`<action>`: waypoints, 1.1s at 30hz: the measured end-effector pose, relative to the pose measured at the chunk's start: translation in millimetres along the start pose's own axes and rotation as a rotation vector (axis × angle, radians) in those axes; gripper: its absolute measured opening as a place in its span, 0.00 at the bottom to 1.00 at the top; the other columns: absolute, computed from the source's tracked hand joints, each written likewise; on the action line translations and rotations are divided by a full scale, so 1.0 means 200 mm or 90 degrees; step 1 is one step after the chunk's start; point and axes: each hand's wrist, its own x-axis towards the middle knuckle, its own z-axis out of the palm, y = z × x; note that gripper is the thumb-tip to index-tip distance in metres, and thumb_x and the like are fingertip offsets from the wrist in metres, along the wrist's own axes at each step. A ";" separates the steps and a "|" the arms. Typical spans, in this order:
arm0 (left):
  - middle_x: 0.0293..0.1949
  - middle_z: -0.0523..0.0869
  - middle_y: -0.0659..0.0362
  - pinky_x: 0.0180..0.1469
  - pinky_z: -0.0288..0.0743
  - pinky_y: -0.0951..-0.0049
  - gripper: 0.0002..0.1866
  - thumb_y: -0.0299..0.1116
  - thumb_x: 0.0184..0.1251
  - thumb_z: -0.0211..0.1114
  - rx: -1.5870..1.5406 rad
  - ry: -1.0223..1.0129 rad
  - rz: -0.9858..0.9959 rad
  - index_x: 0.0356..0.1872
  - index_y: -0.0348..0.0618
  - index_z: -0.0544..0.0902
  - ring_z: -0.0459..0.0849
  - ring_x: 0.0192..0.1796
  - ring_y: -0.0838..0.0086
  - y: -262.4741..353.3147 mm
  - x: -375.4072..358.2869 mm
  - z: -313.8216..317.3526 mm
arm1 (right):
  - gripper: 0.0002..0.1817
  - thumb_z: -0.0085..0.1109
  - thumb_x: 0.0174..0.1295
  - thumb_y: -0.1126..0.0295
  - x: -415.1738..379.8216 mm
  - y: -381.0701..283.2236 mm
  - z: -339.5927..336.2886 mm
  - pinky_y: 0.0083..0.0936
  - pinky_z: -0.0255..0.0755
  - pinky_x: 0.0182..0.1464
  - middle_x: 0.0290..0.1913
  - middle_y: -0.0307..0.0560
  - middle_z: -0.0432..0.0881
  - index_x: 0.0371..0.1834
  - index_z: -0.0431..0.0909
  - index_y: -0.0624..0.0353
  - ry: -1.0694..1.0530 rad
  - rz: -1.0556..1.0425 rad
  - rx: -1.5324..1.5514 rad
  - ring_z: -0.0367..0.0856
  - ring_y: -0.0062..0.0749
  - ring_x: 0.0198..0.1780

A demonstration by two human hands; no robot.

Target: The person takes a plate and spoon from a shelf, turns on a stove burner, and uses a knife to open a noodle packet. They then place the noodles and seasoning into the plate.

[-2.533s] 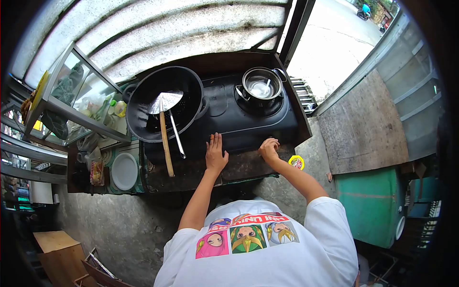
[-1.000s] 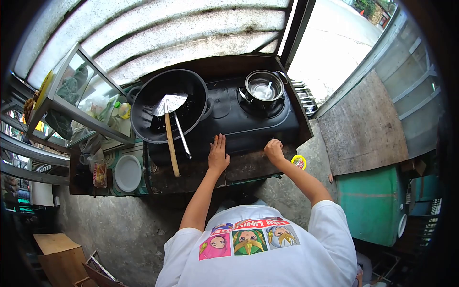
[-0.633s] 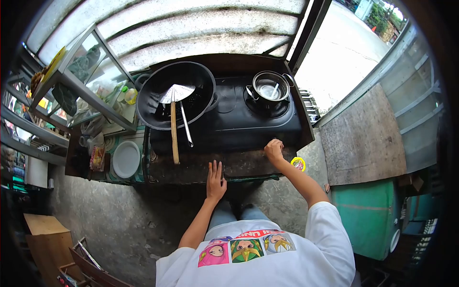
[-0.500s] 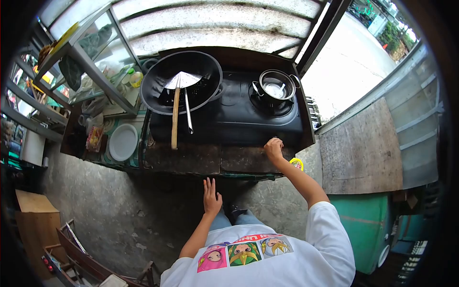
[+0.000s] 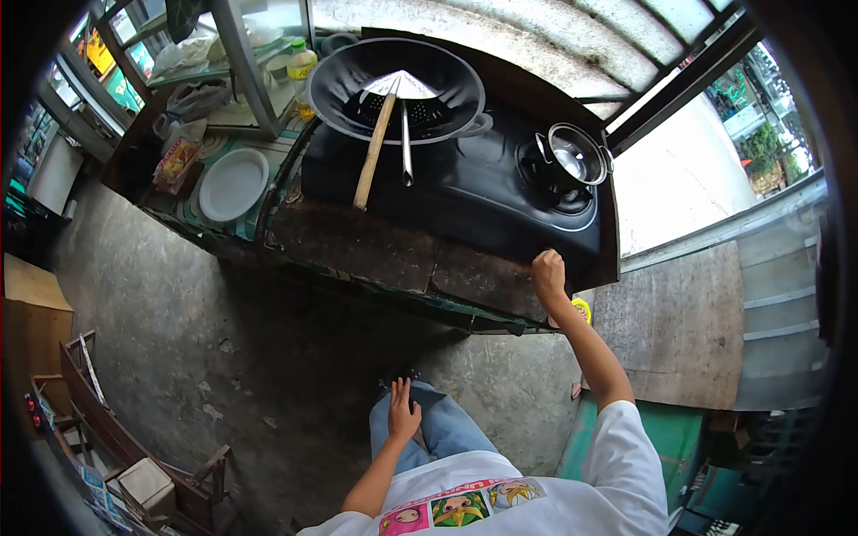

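Note:
My right hand is closed at the front of the black gas stove, below its right burner. Its fingers pinch the stove knob, which they almost wholly hide. A small two-handled metal pot stands tilted-looking on that burner, with something pale inside. On the left burner sits a large dark wok. A perforated metal strainer with a wooden handle rests in it, beside another utensil's metal handle. My left hand is open over my jeans, fingers extended, holding nothing.
To the left are a white plate, plastic packets and a yellow bottle near a glass case. A yellow round item lies by my right forearm. Wooden furniture stands lower left; a wooden board leans at right.
The view has turned and the stove now appears slanted. My left hand has drawn back from the counter edge toward my lap. My right hand stays at the stove front.

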 end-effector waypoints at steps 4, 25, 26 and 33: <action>0.65 0.61 0.44 0.67 0.54 0.62 0.33 0.24 0.53 0.55 0.014 0.047 -0.017 0.65 0.41 0.61 0.55 0.69 0.51 -0.17 -0.02 -0.07 | 0.11 0.51 0.59 0.63 -0.01 0.01 0.03 0.19 0.73 0.29 0.26 0.43 0.74 0.26 0.74 0.58 0.005 -0.003 0.022 0.77 0.28 0.30; 0.65 0.61 0.42 0.67 0.54 0.62 0.34 0.25 0.53 0.55 -0.022 0.033 -0.087 0.65 0.41 0.59 0.57 0.68 0.49 -0.30 -0.21 0.05 | 0.14 0.47 0.65 0.62 -0.02 0.07 -0.06 0.25 0.76 0.32 0.31 0.50 0.75 0.31 0.72 0.63 -0.030 0.036 0.170 0.79 0.36 0.33; 0.65 0.61 0.42 0.67 0.54 0.62 0.34 0.25 0.53 0.55 -0.018 0.034 -0.087 0.65 0.41 0.59 0.57 0.68 0.49 -0.31 -0.21 0.05 | 0.14 0.47 0.65 0.62 -0.02 0.07 -0.06 0.25 0.76 0.32 0.31 0.50 0.75 0.31 0.72 0.63 -0.030 0.035 0.170 0.79 0.36 0.33; 0.65 0.61 0.42 0.67 0.54 0.63 0.33 0.25 0.53 0.55 -0.029 0.036 -0.100 0.65 0.40 0.60 0.58 0.68 0.50 -0.33 -0.23 0.06 | 0.15 0.46 0.66 0.62 -0.01 0.09 -0.06 0.27 0.76 0.31 0.30 0.51 0.76 0.30 0.73 0.62 -0.020 0.030 0.206 0.80 0.38 0.32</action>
